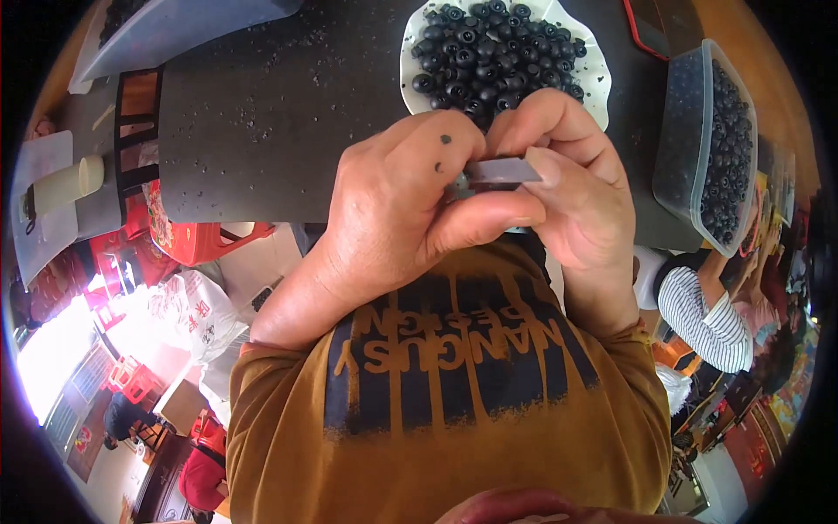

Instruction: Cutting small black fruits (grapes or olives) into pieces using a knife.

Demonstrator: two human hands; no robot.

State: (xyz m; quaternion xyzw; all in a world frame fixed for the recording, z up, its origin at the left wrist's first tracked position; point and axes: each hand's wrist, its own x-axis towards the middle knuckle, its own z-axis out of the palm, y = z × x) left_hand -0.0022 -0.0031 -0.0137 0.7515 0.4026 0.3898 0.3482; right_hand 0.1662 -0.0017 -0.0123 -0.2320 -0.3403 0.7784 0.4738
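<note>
My two hands meet over the near edge of the dark table, in front of a white wavy-rimmed plate heaped with small round black parts that have holes in them. My right hand is closed, its thumb pressing on a flat grey blade-like strip that points toward my left hand. My left hand is closed too, its thumb stretched beneath the strip. What sits between its fingers is mostly hidden; only a small pale bit shows. Two dark crumbs cling to the back of my left hand.
Black crumbs lie scattered across the dark table. A clear plastic bin of black parts stands at the right, and another pale bin at the far left. A red-edged dark object lies far right. A red stool is below; a person in stripes sits right.
</note>
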